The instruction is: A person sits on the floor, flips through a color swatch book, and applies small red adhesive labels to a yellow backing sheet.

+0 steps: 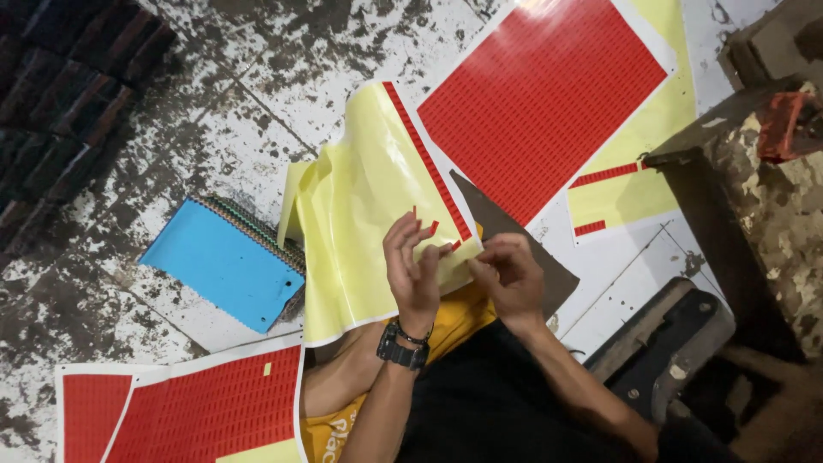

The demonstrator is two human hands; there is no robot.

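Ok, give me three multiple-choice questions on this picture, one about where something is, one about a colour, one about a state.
1. Where does the spiral notebook lie?
A. on the floor, beside the yellow backing sheet
B. on the dark bench
C. on the full red sticker sheet

2. What colour is the notebook's cover?
A. green
B. blue
C. white

3. In what state is the yellow backing sheet by the left hand and right hand?
A. fully covered in red stickers
B. mostly stripped, with one red strip along an edge
C. rolled into a tube

Answers: 1 A, it rests on the stained floor at the sheet's edge. 2 B, the cover is plain blue. 3 B, bare yellow shows nearly everywhere.
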